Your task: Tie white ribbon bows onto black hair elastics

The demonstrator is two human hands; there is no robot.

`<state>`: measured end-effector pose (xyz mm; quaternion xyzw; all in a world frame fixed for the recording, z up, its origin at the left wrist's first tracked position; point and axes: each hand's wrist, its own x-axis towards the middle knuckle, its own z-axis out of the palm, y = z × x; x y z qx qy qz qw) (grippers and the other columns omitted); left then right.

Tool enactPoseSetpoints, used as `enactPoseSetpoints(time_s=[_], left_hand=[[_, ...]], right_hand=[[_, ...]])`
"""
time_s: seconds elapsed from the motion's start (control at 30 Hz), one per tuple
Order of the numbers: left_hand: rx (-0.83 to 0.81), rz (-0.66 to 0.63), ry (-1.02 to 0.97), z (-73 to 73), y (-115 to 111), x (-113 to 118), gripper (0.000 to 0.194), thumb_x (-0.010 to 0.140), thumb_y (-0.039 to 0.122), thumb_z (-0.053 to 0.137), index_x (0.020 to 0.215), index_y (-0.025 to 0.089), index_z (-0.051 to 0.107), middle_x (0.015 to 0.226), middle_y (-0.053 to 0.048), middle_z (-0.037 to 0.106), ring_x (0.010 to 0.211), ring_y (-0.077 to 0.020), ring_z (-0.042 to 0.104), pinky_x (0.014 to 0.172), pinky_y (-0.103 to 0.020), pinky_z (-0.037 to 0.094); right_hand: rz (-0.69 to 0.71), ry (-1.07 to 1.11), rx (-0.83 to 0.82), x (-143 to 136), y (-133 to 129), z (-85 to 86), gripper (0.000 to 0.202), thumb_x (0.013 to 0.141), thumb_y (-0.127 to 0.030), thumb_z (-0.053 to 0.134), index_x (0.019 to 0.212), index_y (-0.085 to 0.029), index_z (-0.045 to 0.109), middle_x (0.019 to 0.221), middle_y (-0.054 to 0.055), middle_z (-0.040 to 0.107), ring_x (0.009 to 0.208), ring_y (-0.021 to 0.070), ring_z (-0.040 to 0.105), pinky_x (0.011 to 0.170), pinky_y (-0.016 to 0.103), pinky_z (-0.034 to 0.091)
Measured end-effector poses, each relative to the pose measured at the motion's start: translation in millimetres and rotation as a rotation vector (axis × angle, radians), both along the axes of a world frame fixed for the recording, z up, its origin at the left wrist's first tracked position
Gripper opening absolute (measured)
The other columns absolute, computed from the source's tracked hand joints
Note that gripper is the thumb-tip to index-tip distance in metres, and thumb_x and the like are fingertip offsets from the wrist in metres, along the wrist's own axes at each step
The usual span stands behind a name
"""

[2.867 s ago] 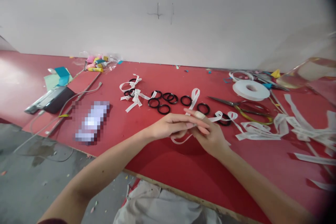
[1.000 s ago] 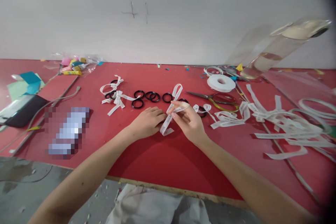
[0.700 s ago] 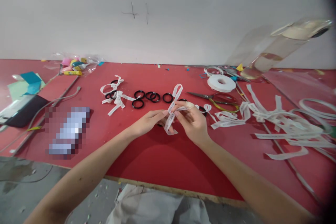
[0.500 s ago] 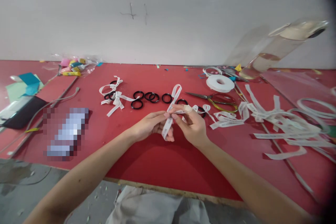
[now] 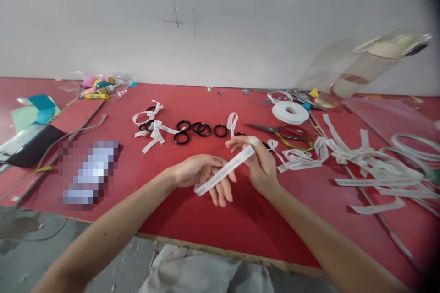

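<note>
A white ribbon [image 5: 223, 171] with printed lettering runs slantwise between my hands, its lower end over my left palm. My right hand [image 5: 259, 165] pinches the ribbon's upper end at the thumb; a loop of ribbon [image 5: 233, 121] rises beyond its fingers. My left hand [image 5: 202, 176] lies palm up under the strip with its fingers apart, not gripping it. Several black hair ties [image 5: 220, 131] sit just beyond the hands, and some are partly hidden behind my right hand. Two ribbon bows [image 5: 157, 132] tied on black hair ties lie to the left.
Scissors [image 5: 278, 132] and a white ribbon roll [image 5: 290, 112] are behind my right hand. Cut ribbon strips [image 5: 378, 165] pile at the right, near a leaning bottle [image 5: 360, 71]. A phone [image 5: 91, 171] lies left. The red table [image 5: 206, 233] meets a wall at the back.
My hands have moved apart. The left fingers have opened and let go of the ribbon, and its printed tail now stretches from my right thumb down across my left palm.
</note>
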<state>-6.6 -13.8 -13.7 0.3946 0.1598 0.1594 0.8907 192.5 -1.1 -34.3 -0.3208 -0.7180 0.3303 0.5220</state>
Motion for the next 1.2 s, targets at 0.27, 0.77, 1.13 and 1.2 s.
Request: enactPoseSetpoints(time_s=[0.27, 0.77, 1.13, 1.2], left_hand=[[-0.108, -0.242, 0.03, -8.3, -3.9, 13.2, 0.044, 0.083, 0.037, 0.042, 0.105, 0.01, 0.069, 0.093, -0.016, 0.077, 0.06, -0.0213, 0.069, 0.045, -0.027, 0.05], [0.217, -0.13, 0.047, 25.7, -20.4, 8.9, 0.037, 0.087, 0.039, 0.062, 0.107, 0.011, 0.075, 0.047, 0.004, 0.038, 0.042, -0.008, 0.028, 0.043, -0.026, 0.017], [0.488, 0.567, 0.073, 17.4, 0.7, -19.5, 0.053, 0.093, 0.055, 0.05, 0.113, 0.011, 0.072, 0.046, 0.01, 0.023, 0.041, -0.0057, 0.015, 0.044, -0.023, 0.017], [0.621, 0.556, 0.111, 19.5, -2.7, -19.8, 0.053, 0.092, 0.056, 0.054, 0.114, 0.011, 0.072, 0.05, 0.009, 0.027, 0.045, -0.0057, 0.019, 0.047, -0.023, 0.018]], right_hand=[[0.12, -0.209, 0.188, -8.9, -11.4, 1.8, 0.03, 0.102, -0.029, 0.041, 0.125, -0.03, 0.06, 0.112, 0.006, 0.068, 0.106, 0.0229, 0.064, 0.091, 0.04, 0.053], [0.196, -0.408, 0.176, -4.2, 2.6, 1.2, 0.028, 0.102, -0.03, 0.041, 0.116, -0.025, 0.066, 0.095, 0.006, 0.073, 0.085, 0.0193, 0.068, 0.076, 0.033, 0.053], [0.035, -0.47, 0.021, -6.4, 1.9, 2.5, 0.041, 0.102, -0.045, 0.044, 0.081, -0.02, 0.07, 0.048, -0.004, 0.057, 0.042, 0.0103, 0.053, 0.049, 0.022, 0.036], [-0.021, -0.463, 0.02, -6.1, 1.3, 2.2, 0.042, 0.101, -0.045, 0.045, 0.079, -0.021, 0.07, 0.049, -0.003, 0.06, 0.042, 0.0107, 0.052, 0.049, 0.023, 0.035]])
